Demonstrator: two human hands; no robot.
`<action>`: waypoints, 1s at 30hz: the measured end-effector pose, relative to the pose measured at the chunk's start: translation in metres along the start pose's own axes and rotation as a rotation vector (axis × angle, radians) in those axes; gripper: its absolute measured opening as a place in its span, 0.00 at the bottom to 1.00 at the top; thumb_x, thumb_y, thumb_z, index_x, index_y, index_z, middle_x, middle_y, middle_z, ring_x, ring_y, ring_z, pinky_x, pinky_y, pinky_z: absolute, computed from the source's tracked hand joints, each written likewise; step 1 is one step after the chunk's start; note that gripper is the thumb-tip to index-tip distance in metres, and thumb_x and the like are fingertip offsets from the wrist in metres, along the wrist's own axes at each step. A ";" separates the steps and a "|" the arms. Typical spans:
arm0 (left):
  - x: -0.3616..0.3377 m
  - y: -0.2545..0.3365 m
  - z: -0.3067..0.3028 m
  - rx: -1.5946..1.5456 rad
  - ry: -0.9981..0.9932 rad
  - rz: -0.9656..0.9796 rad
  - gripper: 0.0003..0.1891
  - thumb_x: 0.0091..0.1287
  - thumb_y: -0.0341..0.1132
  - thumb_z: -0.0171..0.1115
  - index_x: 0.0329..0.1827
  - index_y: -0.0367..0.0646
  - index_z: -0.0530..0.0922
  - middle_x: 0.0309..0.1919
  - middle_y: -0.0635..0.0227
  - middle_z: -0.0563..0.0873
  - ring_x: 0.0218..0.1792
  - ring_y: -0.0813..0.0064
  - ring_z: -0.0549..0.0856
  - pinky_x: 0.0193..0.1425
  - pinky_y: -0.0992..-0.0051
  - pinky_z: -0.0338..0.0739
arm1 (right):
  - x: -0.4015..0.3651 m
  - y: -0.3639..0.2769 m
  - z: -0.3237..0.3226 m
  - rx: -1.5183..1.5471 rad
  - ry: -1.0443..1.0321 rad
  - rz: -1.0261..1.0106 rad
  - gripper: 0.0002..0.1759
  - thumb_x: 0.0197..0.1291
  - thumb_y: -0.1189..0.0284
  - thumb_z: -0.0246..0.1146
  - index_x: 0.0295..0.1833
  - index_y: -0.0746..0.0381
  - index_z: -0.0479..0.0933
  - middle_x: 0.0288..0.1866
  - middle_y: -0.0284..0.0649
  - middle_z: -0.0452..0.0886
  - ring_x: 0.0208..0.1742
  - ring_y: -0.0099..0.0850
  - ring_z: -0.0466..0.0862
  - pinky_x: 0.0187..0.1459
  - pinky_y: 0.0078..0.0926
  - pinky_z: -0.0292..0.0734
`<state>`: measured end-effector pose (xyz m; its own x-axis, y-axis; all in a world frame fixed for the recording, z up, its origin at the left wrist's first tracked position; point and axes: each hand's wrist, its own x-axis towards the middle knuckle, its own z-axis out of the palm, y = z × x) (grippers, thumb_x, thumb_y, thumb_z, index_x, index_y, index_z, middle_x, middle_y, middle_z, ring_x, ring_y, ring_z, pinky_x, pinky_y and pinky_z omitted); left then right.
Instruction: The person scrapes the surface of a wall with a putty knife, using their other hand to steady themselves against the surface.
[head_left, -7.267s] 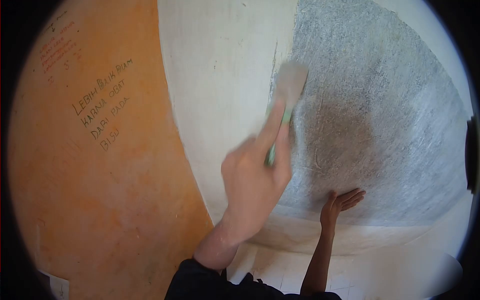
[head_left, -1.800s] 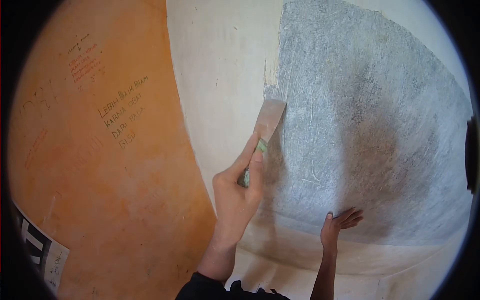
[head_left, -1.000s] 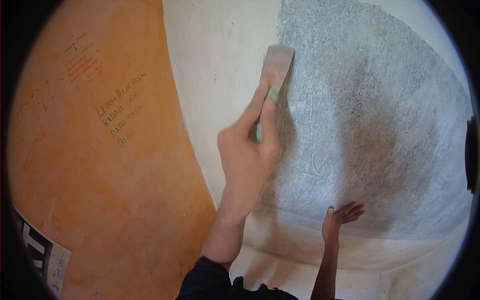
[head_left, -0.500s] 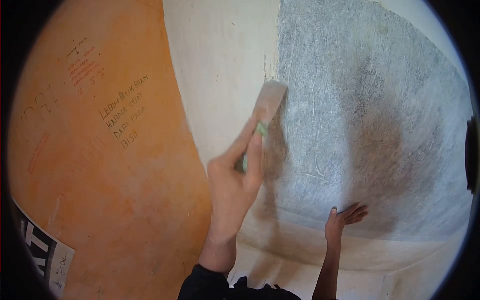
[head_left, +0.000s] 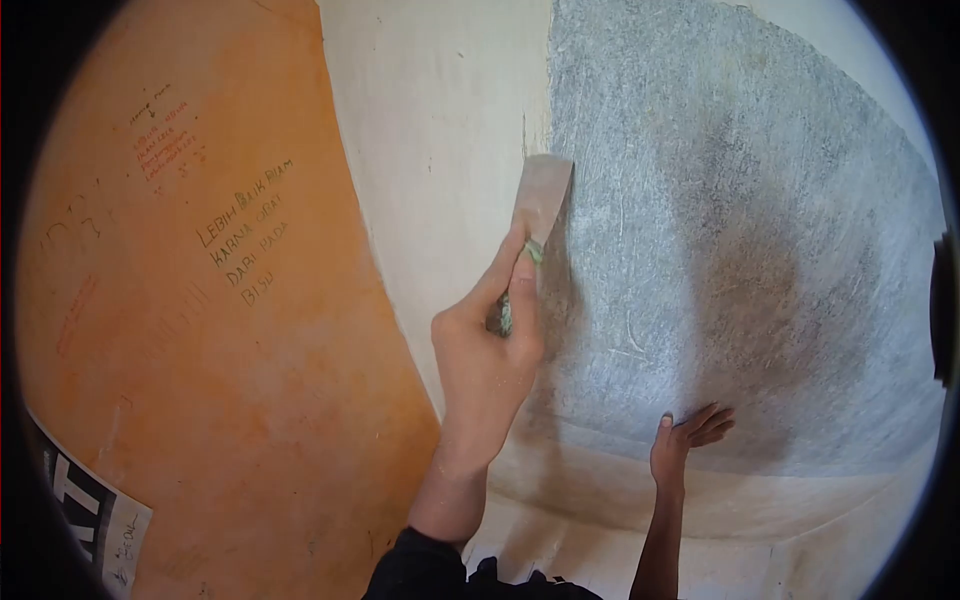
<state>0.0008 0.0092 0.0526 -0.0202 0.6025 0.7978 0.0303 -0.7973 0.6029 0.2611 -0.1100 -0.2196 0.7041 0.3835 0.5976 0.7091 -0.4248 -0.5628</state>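
Observation:
My left hand (head_left: 487, 375) is closed around the green handle of a putty knife (head_left: 545, 188), with a finger stretched along toward the blade. The broad blade lies against the wall, its top edge at the border between the smooth white strip (head_left: 440, 130) and the rough grey patch (head_left: 640, 220). Most of the handle is hidden in my fingers. Lower down to the right, my right hand (head_left: 690, 438) is open, its fingers spread at the lower part of the grey patch, holding nothing.
An orange wall section (head_left: 300, 400) with handwriting on it fills the left side. A black-and-white printed sheet (head_left: 120, 535) is at the lower left. Beneath the grey patch runs a pale curved band (head_left: 620, 505). A dark object (head_left: 942, 310) shows at the right edge.
My left hand has shifted slightly to the right, and the putty knife stands a little more upright against the wall. My right hand stays in nearly the same place.

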 end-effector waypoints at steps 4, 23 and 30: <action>0.002 0.005 -0.014 -0.027 -0.099 -0.264 0.17 0.76 0.33 0.59 0.64 0.38 0.81 0.45 0.51 0.91 0.46 0.81 0.84 0.50 0.77 0.79 | 0.001 -0.002 -0.005 -0.013 0.008 -0.011 0.54 0.74 0.43 0.44 0.81 0.66 0.22 0.82 0.60 0.13 0.80 0.61 0.13 0.74 0.65 0.12; 0.012 0.015 0.010 -0.012 0.031 -0.097 0.17 0.76 0.32 0.58 0.64 0.36 0.80 0.49 0.49 0.90 0.52 0.79 0.85 0.56 0.75 0.78 | -0.002 0.004 -0.010 -0.004 -0.088 -0.015 0.54 0.71 0.56 0.52 0.79 0.71 0.21 0.79 0.67 0.12 0.78 0.66 0.10 0.72 0.68 0.09; -0.012 -0.027 0.007 0.068 0.017 0.148 0.17 0.76 0.32 0.58 0.65 0.37 0.80 0.38 0.57 0.91 0.35 0.86 0.81 0.41 0.78 0.78 | -0.001 0.011 -0.004 0.006 -0.025 -0.035 0.53 0.73 0.51 0.48 0.80 0.69 0.22 0.81 0.63 0.13 0.80 0.62 0.12 0.74 0.65 0.10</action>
<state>0.0073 0.0236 0.0264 -0.0270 0.4772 0.8784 0.1013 -0.8729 0.4773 0.2679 -0.1179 -0.2238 0.6795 0.4182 0.6028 0.7334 -0.4060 -0.5452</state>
